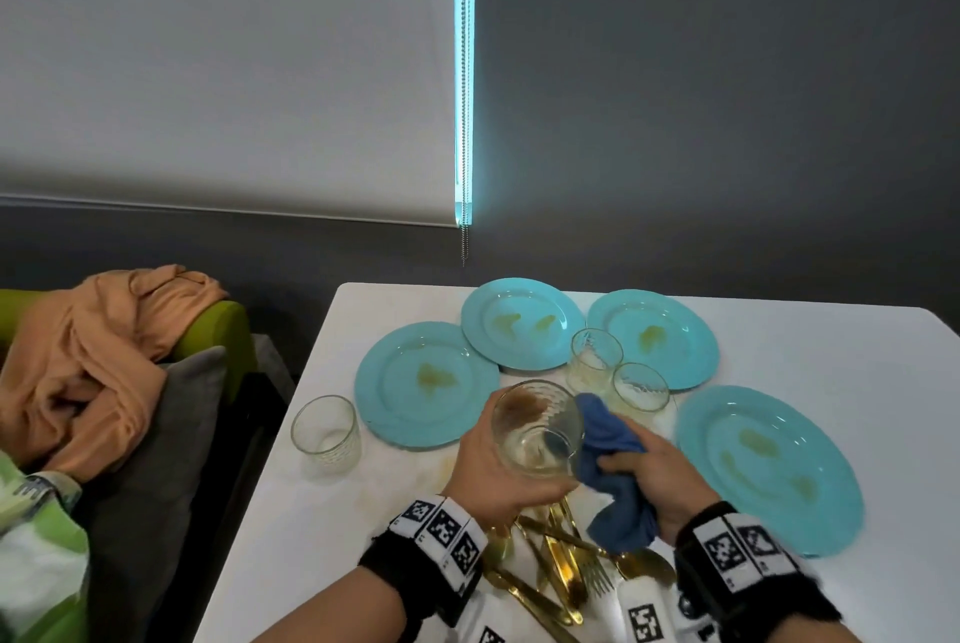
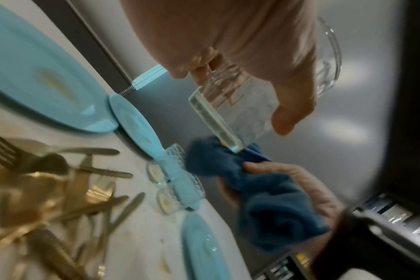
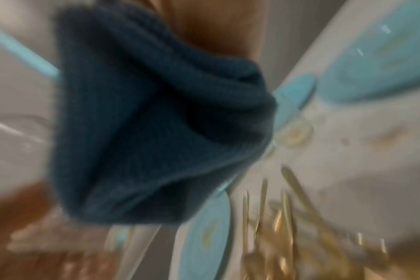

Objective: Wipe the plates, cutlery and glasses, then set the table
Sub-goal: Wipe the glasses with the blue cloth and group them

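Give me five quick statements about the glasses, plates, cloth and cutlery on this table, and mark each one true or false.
1. The left hand holds a glass tilted above the table. True.
2. The right hand has a grip on a red sponge. False: it holds a blue cloth.
3. Four blue plates lie on the white table, each with a yellowish smear. True, for example the nearest plate on the right.
4. The gold cutlery is already laid out beside the plates. False: it lies in one loose pile near the wrists.
5. All the glasses are stacked together. False: one glass stands alone at the left, and two glasses stand among the plates.
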Demonstrator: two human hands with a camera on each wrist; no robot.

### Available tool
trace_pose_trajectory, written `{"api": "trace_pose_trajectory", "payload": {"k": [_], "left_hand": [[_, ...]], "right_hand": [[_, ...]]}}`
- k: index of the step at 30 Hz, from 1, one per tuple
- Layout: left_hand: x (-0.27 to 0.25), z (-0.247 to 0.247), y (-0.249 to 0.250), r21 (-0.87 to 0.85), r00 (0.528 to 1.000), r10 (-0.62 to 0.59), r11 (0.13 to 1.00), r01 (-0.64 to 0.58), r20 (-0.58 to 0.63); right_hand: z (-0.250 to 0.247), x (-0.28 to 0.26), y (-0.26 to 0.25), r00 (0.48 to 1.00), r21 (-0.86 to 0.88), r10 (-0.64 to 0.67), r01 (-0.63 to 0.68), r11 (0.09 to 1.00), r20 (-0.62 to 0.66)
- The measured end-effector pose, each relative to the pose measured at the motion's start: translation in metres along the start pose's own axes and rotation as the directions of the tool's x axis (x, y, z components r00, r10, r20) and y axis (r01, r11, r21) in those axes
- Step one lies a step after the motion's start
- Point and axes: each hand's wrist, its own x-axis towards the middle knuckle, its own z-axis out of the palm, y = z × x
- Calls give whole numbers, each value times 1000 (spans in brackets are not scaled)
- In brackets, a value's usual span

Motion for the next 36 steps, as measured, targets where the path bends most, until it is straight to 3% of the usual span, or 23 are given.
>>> {"api": "trace_pose_trajectory", "payload": {"k": [4, 7, 12, 17, 20, 26, 29, 36], "left_hand": [[3, 17, 7, -172, 1000, 0, 985, -4, -24], [10, 11, 3, -144, 1000, -5, 990, 3, -19], [13, -15, -9, -15, 996, -39, 999, 37, -75], [-15, -56, -43, 151, 980, -125, 977, 148, -153], [-44, -87, -67, 134, 936, -227, 954, 270, -270], [-79, -133, -103, 164, 771, -299, 873, 459, -562], [-86, -145, -118, 144, 720, -336, 845, 516, -607], [-78, -152, -122, 49, 659, -409, 827, 560, -631]], "right_hand": [[23, 5, 21, 967, 277, 99, -165, 947, 237], [38, 1, 26, 938, 233, 128, -210, 950, 322], [41, 3, 30, 970, -73, 143, -131, 989, 195], [26, 18, 22, 985, 78, 163, -167, 983, 55], [27, 31, 19, 983, -19, 181, -181, 983, 34], [43, 45, 34, 956, -216, 292, -288, 933, -16], [51, 42, 36, 950, -240, 313, -306, 921, -11], [51, 29, 38, 946, -196, 321, -323, 926, -40]]}}
